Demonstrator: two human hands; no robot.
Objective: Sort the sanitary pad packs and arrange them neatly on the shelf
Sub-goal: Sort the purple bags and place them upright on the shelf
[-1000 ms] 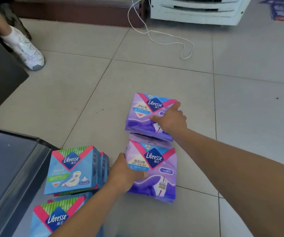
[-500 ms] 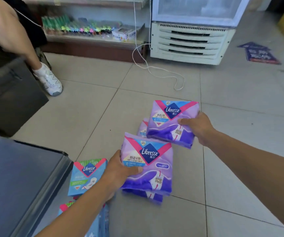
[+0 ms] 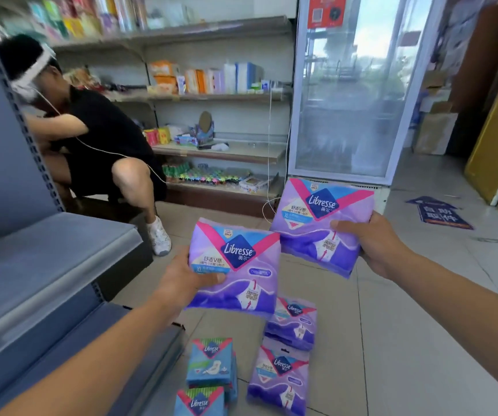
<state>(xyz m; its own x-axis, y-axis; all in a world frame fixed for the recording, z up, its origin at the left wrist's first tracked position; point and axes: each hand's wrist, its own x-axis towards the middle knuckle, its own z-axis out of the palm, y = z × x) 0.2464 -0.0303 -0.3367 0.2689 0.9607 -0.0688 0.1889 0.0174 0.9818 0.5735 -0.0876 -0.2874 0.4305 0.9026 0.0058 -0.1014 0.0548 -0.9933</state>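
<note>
Above floor now: both purple packs [image 3: 235, 268].

Two purple Libresse packs [image 3: 235, 265] [image 3: 319, 223] are held upright above the floor; purple [image 3: 280, 376] and blue packs [image 3: 210, 363] lie below.

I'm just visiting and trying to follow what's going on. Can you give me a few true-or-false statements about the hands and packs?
1. Each hand holds a purple pack. True: left hand grips one purple pack, right hand another.
2. Blue packs lie on the floor. True.
3. The grey shelf already holds purple packs. False: none show on it.
4. No purple packs remain on the floor. False: at least two floor packs do.
</note>
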